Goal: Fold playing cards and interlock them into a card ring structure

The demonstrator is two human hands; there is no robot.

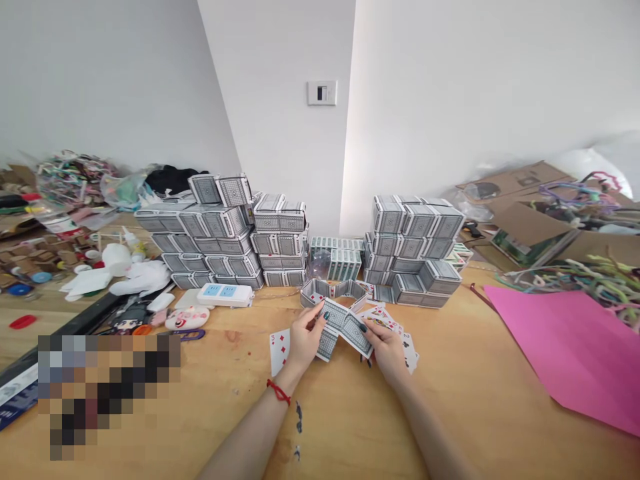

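My left hand (pixel 303 339) and my right hand (pixel 385 345) meet over the wooden table (pixel 450 393) and both pinch a bent strip of patterned playing cards (pixel 345 323), grey backs up. A single face-up diamond card (pixel 279 348) lies just left of my left hand. More loose face-up cards (pixel 400 330) lie under and beside my right hand. Right behind my hands stands a low zigzag wall of cards (pixel 333 291) set on edge.
Stacks of boxes folded from cards rise at the back left (pixel 220 233) and back right (pixel 415 250). A white power strip (pixel 226 294) lies left of them. A pink paper sheet (pixel 565 353) covers the right side. Clutter and cardboard boxes (pixel 540 220) line both edges.
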